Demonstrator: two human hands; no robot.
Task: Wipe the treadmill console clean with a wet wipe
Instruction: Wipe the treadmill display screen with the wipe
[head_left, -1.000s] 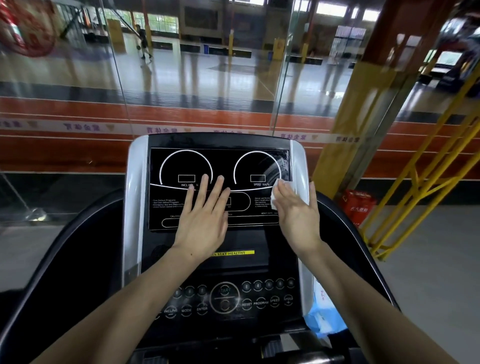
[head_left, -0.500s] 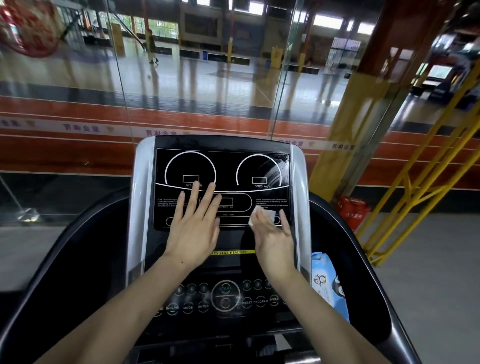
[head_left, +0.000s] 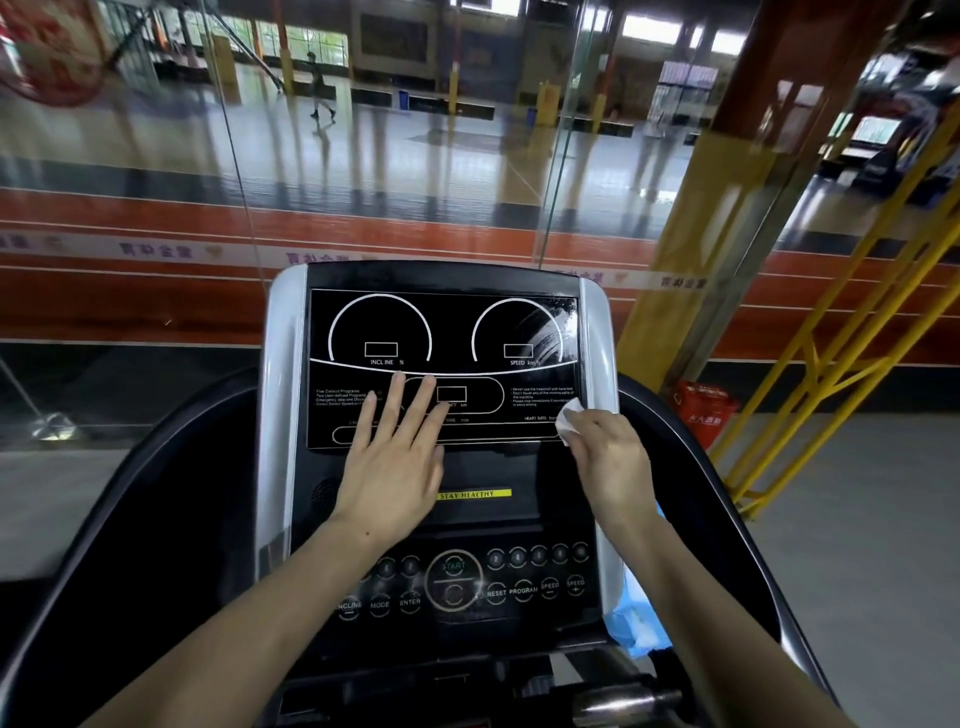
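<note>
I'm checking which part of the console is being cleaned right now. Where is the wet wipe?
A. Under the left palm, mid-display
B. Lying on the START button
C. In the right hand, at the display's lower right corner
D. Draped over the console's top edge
C: the wet wipe is pinched in the right hand at the lower right corner of the display panel, while the left hand lies flat and bare.

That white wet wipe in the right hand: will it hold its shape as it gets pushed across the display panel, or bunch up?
Likely floppy: the wet wipe shows crumpled and folded under the right hand, so it probably bunches unless pressed flat. It looks thin and light. The streaks near the speed dial suggest it glides wetly over the glossy display panel.
</note>
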